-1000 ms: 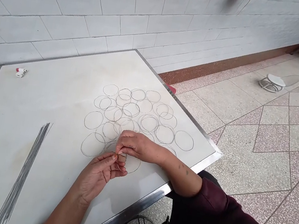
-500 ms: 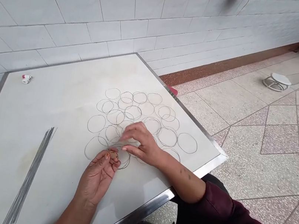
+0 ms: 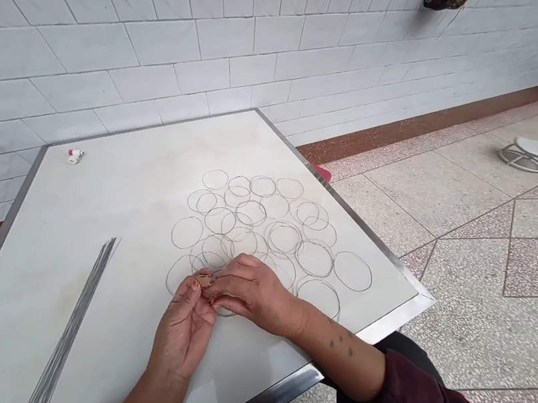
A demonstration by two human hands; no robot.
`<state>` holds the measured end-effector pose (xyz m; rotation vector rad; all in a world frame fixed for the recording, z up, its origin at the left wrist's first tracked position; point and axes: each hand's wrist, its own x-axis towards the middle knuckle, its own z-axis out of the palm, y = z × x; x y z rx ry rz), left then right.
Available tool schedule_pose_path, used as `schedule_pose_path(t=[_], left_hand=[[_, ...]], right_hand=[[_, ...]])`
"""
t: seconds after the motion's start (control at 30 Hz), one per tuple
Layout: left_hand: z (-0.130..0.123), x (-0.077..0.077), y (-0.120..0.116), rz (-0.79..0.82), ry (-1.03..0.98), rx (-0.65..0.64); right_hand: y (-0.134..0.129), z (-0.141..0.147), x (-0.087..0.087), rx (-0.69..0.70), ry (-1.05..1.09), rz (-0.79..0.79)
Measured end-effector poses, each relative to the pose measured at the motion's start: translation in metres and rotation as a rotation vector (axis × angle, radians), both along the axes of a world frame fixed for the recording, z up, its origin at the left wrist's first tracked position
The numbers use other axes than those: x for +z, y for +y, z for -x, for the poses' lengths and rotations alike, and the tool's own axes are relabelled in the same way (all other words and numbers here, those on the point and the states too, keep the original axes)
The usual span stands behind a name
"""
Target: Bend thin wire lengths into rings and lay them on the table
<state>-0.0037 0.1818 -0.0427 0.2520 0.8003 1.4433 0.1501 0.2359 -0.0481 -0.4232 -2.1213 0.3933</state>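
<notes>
My left hand (image 3: 184,323) pinches a small flat brown piece (image 3: 204,281) between thumb and fingers, just above the table. Its material is unclear. Right up against it, my right hand (image 3: 255,294) has its fingers drawn together at the piece's right edge; whatever they grip, perhaps thin wire, is too small to make out. Around and beyond both hands lie several thin wire rings (image 3: 314,258), many overlapping. Part of the nearest rings is hidden beneath my hands.
A bundle of straight thin wires (image 3: 79,318) lies left of my hands on the white metal-edged table (image 3: 149,190). Small red and white items (image 3: 75,156) sit at the far left corner. A tiled wall (image 3: 154,93) rises behind; a low round stool (image 3: 529,154) stands on the floor.
My right hand has come down and left, from spread fingers above the rings to closed fingers at the brown piece. My left hand keeps its pinch. The view has shifted slightly.
</notes>
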Motion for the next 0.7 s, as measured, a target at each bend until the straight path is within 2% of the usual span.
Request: schedule_pose_path(t=[0.13, 0.27, 0.47, 0.7], left_hand=[[-0.0008, -0.0017, 0.0001, -0.003, -0.021, 0.006], [-0.0021, -0.0029, -0.0001, 0.002, -0.021, 0.000], [-0.0045, -0.0030, -0.0008, 0.015, 0.008, -0.004], [-0.0005, -0.0033, -0.0015, 0.067, -0.051, 0.006]], right_hand=[[-0.0020, 0.0011, -0.0039, -0.066, 0.001, -0.029], [-0.0030, -0.0001, -0.0068, -0.076, -0.013, -0.053], [-0.0027, -0.0031, -0.0006, -0.084, -0.129, -0.048], [0.0017, -0.0035, -0.0003, -0.117, -0.070, -0.011]])
